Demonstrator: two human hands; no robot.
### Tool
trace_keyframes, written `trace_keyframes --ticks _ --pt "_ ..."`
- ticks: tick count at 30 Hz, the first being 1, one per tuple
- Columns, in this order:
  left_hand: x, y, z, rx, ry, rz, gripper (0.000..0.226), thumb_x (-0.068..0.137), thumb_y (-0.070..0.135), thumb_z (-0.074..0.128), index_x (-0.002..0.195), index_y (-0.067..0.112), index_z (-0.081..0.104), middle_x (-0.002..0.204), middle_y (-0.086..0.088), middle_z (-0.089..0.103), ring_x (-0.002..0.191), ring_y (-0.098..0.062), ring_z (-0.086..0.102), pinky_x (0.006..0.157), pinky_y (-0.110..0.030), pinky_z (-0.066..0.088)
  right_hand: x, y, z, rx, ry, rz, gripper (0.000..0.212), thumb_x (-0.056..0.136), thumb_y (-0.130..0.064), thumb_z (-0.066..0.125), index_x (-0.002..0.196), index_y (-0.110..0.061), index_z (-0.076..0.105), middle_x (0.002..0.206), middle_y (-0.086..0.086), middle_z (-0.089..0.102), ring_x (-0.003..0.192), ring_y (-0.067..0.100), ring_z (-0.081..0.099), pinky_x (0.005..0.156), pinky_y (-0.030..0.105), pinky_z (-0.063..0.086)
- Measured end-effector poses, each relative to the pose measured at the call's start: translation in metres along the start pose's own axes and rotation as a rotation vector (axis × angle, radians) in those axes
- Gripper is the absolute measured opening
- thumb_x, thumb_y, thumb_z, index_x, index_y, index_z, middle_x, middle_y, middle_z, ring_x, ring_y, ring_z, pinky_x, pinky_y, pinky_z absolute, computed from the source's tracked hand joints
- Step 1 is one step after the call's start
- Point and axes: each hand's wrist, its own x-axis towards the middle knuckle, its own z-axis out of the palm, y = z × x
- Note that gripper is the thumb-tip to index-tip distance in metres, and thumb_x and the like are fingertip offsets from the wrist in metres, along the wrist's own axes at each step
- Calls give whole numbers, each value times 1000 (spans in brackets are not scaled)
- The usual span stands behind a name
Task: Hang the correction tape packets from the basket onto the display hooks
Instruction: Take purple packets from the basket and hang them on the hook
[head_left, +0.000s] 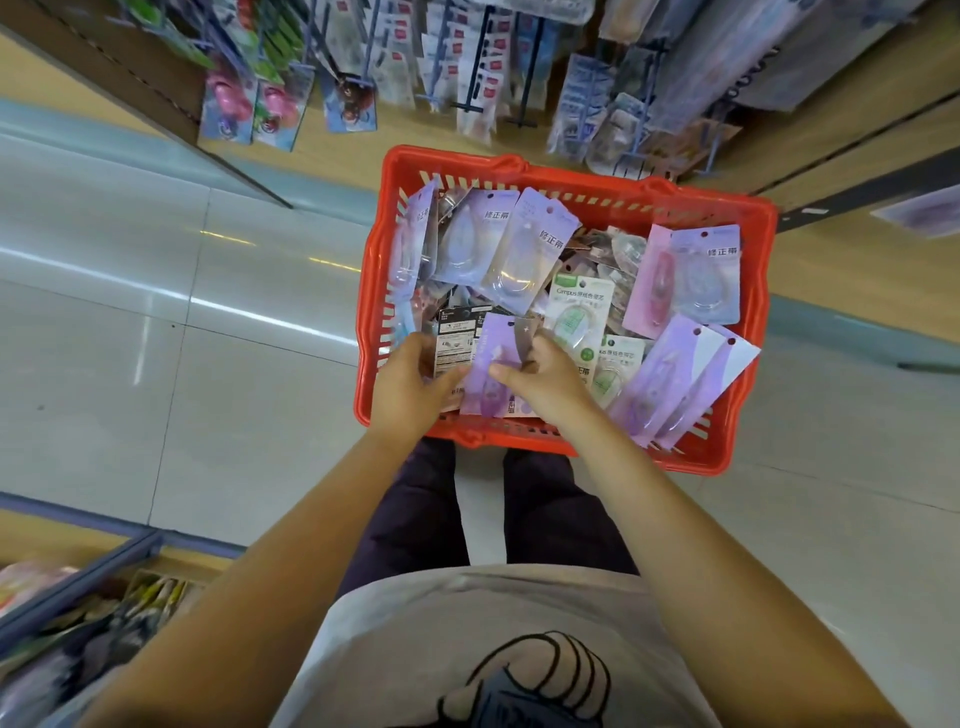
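A red plastic basket (748, 291) stands on the floor in front of me, filled with several correction tape packets in purple, blue, pink and green. Both my hands reach into its near left corner. My left hand (410, 384) grips a small stack of packets, with a black-backed one (456, 338) at the rear. My right hand (540, 384) pinches a purple packet (493, 364) at the front of that stack, thumb on its face. Display hooks (470, 78) with hanging packets rise beyond the basket.
Shelving with hanging stationery runs along the top, and wooden shelf edges (852, 156) flank the basket on the right. A low shelf with goods (78, 613) lies at my lower left. Pale tiled floor (182, 364) stretches to the left of the basket.
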Motion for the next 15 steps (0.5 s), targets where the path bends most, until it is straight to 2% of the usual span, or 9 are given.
trace_keyframes --ticks 2,4,6,9,12,13,15 --pt "2 -1 -3 -26 42 -25 18 91 15 78 94 15 61 83 13 64 72 1 58 64 -11 43 1 -1 3 -31 3 0 40 85 -36 77 116 -19 57 110 5 68 100 26 67 87 53 57" --pt "6 -4 -6 -72 40 -53 17 91 11 78 87 14 61 79 11 63 71 -8 60 68 -22 49 2 -3 4 -12 3 -5 42 85 -34 78 119 -18 59 111 2 68 101 23 67 89 49 56" --pt "9 -4 -11 -135 7 -68 15 91 8 77 87 12 63 81 4 66 76 -18 65 70 -28 54 3 -3 1 17 -14 -2 35 87 -30 77 116 -17 62 107 -1 68 95 15 66 85 41 57" --pt "11 2 -15 -208 -58 -53 10 93 5 75 93 10 66 88 -11 70 85 -25 71 76 -34 60 3 -3 -3 98 -41 -11 16 90 -26 76 99 -23 63 96 1 68 72 8 60 67 29 51" --pt "11 12 -18 -264 -136 -33 10 96 5 70 103 12 71 95 -15 75 89 -23 74 84 -37 61 0 -8 -12 116 -32 -25 19 91 -29 75 83 -16 62 82 0 64 66 12 58 58 23 46" --pt "11 15 -20 -284 -155 -38 13 97 5 69 107 13 72 98 -16 76 92 -23 75 87 -35 61 -1 -10 -16 126 -38 -33 21 91 -31 75 84 -14 64 82 -1 65 71 14 61 62 25 48" --pt "10 21 -23 -318 -184 -61 17 99 7 66 114 13 73 105 -18 76 99 -24 75 88 -30 61 -2 -11 -23 186 -63 -23 17 89 -34 76 93 -18 72 95 0 75 91 20 71 81 36 56"
